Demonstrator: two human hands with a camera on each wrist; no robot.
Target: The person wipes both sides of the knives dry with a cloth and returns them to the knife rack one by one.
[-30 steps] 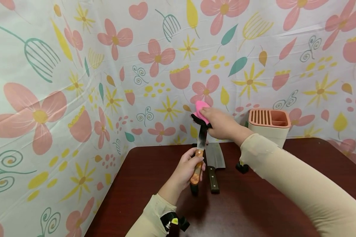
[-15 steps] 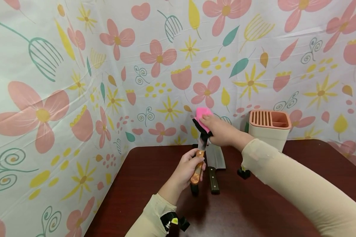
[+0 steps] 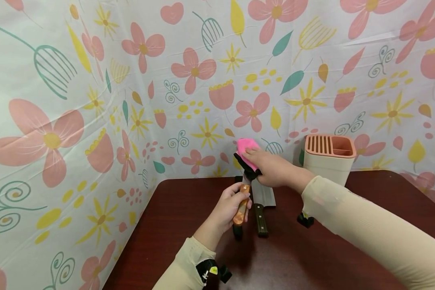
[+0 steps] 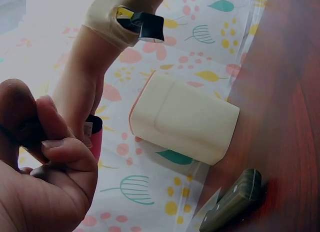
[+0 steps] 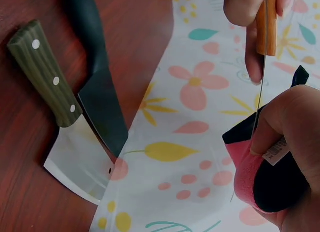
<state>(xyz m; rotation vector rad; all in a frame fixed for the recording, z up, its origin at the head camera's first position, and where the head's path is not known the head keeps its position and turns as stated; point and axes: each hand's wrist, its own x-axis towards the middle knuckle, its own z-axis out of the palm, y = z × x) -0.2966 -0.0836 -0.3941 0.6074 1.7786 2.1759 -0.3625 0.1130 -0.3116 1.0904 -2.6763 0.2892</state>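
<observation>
My left hand grips a knife by its orange-brown wooden handle, blade pointing up and away. My right hand pinches a pink and black cloth folded over the blade, close to the handle. In the right wrist view the thin blade runs into the fold of the cloth, which hides its tip. A cleaver with a dark green-brown riveted handle lies on the table just right of the held knife. Beside it lies a black knife, mostly hidden by my left hand in the head view.
A cream knife holder with a slotted orange top stands at the table's back right. Flower-printed sheeting hangs behind and to the left of the dark red table.
My right hand has moved the cloth down the blade toward the handle, covering more of the lower blade. My left hand keeps its hold and has hardly moved.
</observation>
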